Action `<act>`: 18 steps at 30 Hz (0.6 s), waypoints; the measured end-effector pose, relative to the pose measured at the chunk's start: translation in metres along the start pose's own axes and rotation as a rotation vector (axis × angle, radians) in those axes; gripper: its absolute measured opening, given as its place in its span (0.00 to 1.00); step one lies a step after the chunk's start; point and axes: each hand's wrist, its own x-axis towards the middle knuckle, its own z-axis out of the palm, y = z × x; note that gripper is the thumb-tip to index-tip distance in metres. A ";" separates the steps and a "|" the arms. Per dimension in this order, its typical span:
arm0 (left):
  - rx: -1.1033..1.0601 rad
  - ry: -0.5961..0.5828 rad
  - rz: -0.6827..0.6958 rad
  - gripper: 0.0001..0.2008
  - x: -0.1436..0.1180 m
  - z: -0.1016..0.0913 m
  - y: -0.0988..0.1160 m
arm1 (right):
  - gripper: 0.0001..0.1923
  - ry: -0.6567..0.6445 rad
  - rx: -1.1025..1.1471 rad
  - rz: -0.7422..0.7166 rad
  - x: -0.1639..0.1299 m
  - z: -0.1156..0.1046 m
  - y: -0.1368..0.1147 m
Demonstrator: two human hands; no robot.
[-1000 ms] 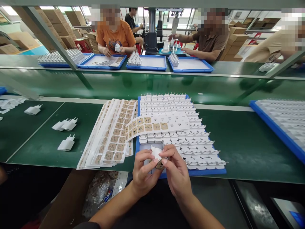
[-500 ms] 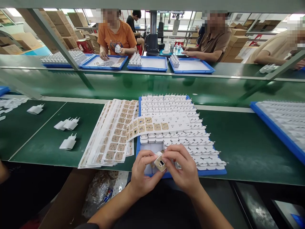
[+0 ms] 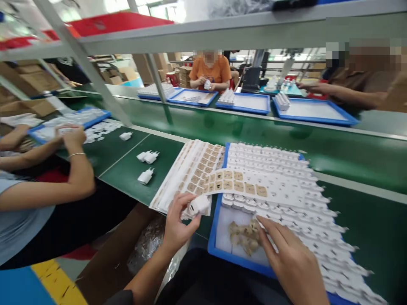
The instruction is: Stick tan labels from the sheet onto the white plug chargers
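Head view shows your left hand (image 3: 178, 224) pinching a small white plastic plug adapter (image 3: 199, 206) between thumb and fingertips, held just above the near edge of the green bench (image 3: 349, 212), over the corner of the fanned stack of white sheets with tan square labels (image 3: 193, 173). Your right hand (image 3: 291, 258) lies palm down inside the blue plastic tray (image 3: 222, 250), its fingers spread and slightly curled, the fingertips touching a small heap of crumpled tan label scraps (image 3: 246, 237) on the tray's bare white floor. Rows of white adapters (image 3: 286, 186) fill the rest of that tray, and one partly used label sheet (image 3: 241, 184) lies across them. Three loose white adapters (image 3: 146, 166) lie on the bench left of the sheets. At the far left a co-worker's arm with a thin bracelet (image 3: 76, 154) reaches toward another blue tray (image 3: 95, 116). Across the belt a person in an orange shirt (image 3: 210, 70) handles a white piece.
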 end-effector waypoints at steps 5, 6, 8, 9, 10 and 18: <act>0.544 0.335 -0.068 0.16 0.027 -0.064 -0.067 | 0.17 0.055 -0.002 -0.180 0.007 0.003 0.012; 0.639 0.365 -0.064 0.16 0.033 -0.075 -0.081 | 0.18 0.063 0.009 -0.182 0.008 0.003 0.013; 0.754 0.406 -0.054 0.16 0.044 -0.092 -0.107 | 0.17 0.059 0.034 -0.161 0.008 0.003 0.014; 0.773 0.408 -0.050 0.16 0.048 -0.099 -0.118 | 0.17 0.052 0.047 -0.133 0.008 0.003 0.014; 0.776 0.406 -0.047 0.16 0.052 -0.105 -0.128 | 0.16 0.046 0.060 -0.099 0.007 0.002 0.015; 0.891 0.382 -0.046 0.22 0.068 -0.144 -0.184 | 0.09 -0.005 0.062 0.061 0.006 -0.007 0.024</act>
